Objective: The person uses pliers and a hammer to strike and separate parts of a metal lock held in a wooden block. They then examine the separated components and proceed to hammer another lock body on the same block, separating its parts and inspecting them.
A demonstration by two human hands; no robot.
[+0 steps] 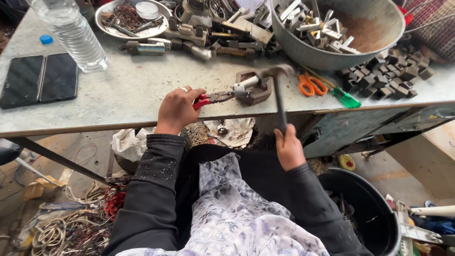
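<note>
My left hand (176, 108), with a ring on one finger, grips red-handled pliers (215, 98) at the table's front edge. The pliers' jaws hold a small silver metal part (246, 84) on a rusty brown metal block (258, 89). My right hand (288, 148) holds the dark handle of a hammer (278, 95). The hammer's head hovers just above the block and the silver part.
The grey worktable (118, 90) carries a water bottle (71, 31), two dark phones (40, 79), orange scissors (310, 84), a green-handled screwdriver (343, 97), a plate of scrap (130, 19), a big metal basin (332, 28) and dark blocks (388, 76). A black tub (369, 208) stands below.
</note>
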